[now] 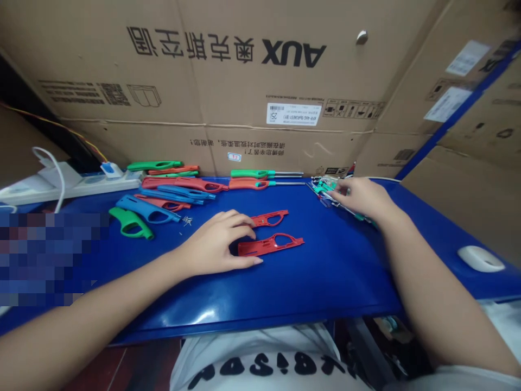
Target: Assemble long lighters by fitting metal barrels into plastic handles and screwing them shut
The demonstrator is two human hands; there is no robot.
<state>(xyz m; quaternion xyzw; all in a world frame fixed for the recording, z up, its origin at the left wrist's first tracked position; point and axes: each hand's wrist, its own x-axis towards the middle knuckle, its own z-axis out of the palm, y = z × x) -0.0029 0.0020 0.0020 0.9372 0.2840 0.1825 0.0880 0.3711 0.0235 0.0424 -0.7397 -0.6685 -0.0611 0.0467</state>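
Note:
Two red lighter shell halves lie one above the other on the blue table: an upper half (271, 218) and a lower half (271, 245). My left hand (217, 241) rests at their left ends, thumb and fingers apart. Its fingertips are by the upper half, and the thumb lies just below the lower one. Farther right, my right hand (362, 196) reaches into a pile of green and metal lighter parts (325, 184). Its fingers are bent together at the pile, and what they pinch is hidden.
Lighters with metal rods, one green (248, 174) and one orange (248, 184), lie at the back. Several coloured shells (183, 184) are heaped left, near a power strip (81, 187). A white computer mouse (480, 258) sits right. Cardboard (228, 125) walls the back.

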